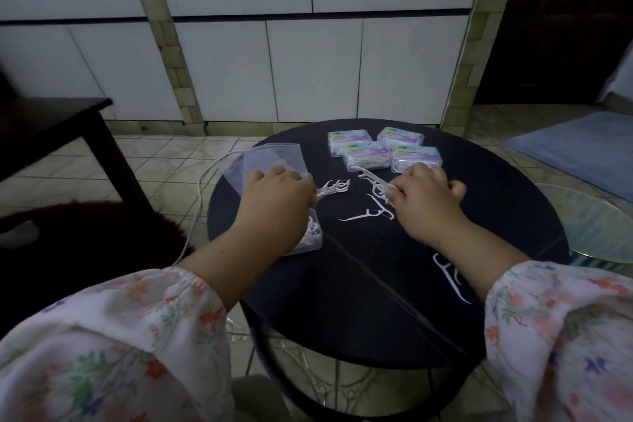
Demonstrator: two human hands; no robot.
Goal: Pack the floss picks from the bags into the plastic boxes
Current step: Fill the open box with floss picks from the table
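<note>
- A round black table [376, 284] fills the middle of the view, seen from above by a person in floral sleeves [113, 336] reaching both arms over it.
- The left hand [274, 202] is curled, pinching a small bunch of white floss picks [334, 187] that fan out to the right of its fingertips.
- Under and behind that hand lies a clear plastic bag [270, 161]; a clear container holding more picks [310, 233] sits beneath the wrist, at the table's left edge.
- The right hand [424, 202] is also curled, its fingertips gripping another cluster of picks [375, 187] that stick out to its left.
- Loose picks [368, 214] lie on the table just below and between the two hands, touching neither.
- One more pick [450, 276] lies alone near the right forearm.
- Four plastic boxes [383, 151], lids on and printed labels up, stand in a close group at the far side of the table, just beyond the right hand.
- A white cord [198, 202] hangs off the left side of the table.
- Behind are white cabinet doors [308, 68], a tiled floor [171, 161] and a blue mat [582, 144] at right.
</note>
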